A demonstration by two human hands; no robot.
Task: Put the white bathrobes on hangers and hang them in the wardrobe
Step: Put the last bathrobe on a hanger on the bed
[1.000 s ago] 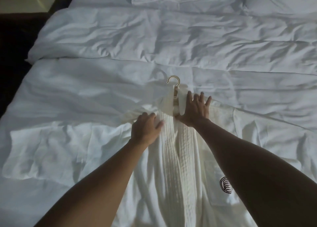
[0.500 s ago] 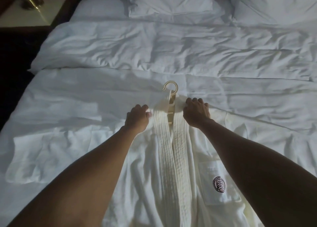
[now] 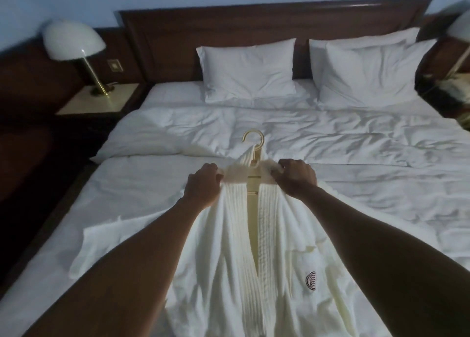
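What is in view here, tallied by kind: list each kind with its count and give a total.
Bathrobe: 1
Hanger: 1
Pillows, left and right, possibly another behind the right: 2
Lamps, left and right: 2
Hands, left hand and right hand, each gripping the robe's shoulder: 2
Total: 8

Dim room, soft blur, bowed edges

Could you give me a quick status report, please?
Left hand and right hand grip the bathrobe at its shoulders. Hanger inside, hook showing. On the bed, nothing in the way.
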